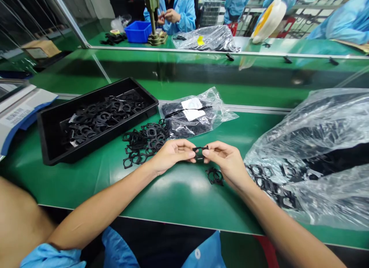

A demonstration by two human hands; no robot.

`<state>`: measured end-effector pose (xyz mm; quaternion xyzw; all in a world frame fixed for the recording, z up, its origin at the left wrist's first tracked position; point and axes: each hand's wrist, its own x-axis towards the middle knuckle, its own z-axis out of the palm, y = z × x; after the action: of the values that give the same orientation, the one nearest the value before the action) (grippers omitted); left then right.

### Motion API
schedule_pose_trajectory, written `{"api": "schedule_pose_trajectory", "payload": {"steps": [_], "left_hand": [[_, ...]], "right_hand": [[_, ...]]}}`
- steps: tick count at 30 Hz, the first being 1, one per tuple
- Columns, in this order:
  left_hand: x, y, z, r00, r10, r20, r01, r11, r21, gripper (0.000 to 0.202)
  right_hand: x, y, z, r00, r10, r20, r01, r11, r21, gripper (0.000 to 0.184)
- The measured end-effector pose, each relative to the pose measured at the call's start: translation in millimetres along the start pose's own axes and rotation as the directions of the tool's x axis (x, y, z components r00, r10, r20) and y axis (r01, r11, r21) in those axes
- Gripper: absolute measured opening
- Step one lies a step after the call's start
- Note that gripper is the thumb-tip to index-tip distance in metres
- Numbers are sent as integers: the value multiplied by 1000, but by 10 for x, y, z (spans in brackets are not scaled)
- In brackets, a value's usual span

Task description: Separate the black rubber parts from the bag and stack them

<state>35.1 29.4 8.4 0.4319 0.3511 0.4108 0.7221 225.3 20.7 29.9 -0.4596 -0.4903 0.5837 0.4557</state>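
My left hand (173, 154) and my right hand (226, 160) meet above the green table (178, 191), fingers pinched on one small black plastic frame part (200, 152) held between them. Just below my right hand another black frame part (215, 176) lies on the table. A loose pile of the same black parts (144, 143) sits left of my left hand. Behind that pile stands a black tray (52, 153) holding many more of the parts.
A small clear bag of black parts (193, 116) lies behind my hands. A large clear bag (314, 156) with parts spilling out fills the right side. Across the conveyor a person in blue works beside a blue bin (138, 31). A grey machine (17, 110) stands at the left edge.
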Motion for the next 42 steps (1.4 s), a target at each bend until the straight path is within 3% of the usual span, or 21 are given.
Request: {"api": "schedule_pose_trajectory", "payload": {"steps": [7,13,17,20,25,37,42], "left_hand": [[-17,7,57,988,120,-100,-102,980,170,28],[-24,8,43,986,165,-31,-148,943,296,27],[-20,2,39,995,94,-27,-85,967,241,29],[-15,5,47,991,101,-82,-89,985,148,29],[-2,-2,50,978,114,-174,-112,994,22,33],[3,-1,36,986,99,-134,-98,995,14,42],[-5,3,44,984,108,-140,-104,994,36,42]], "right_hand": [[-23,51,11,984,-164,-67,146,966,-214,33],[4,43,-27,974,-215,75,227,887,-402,31],[-15,41,-8,982,-184,45,187,913,-363,37],[-14,35,-8,984,-179,-4,170,940,-295,40],[-1,31,-4,991,-112,76,128,959,-253,39],[-30,10,23,984,-176,37,179,941,-287,32],[-1,9,-3,991,-55,122,70,990,-125,33]]}}
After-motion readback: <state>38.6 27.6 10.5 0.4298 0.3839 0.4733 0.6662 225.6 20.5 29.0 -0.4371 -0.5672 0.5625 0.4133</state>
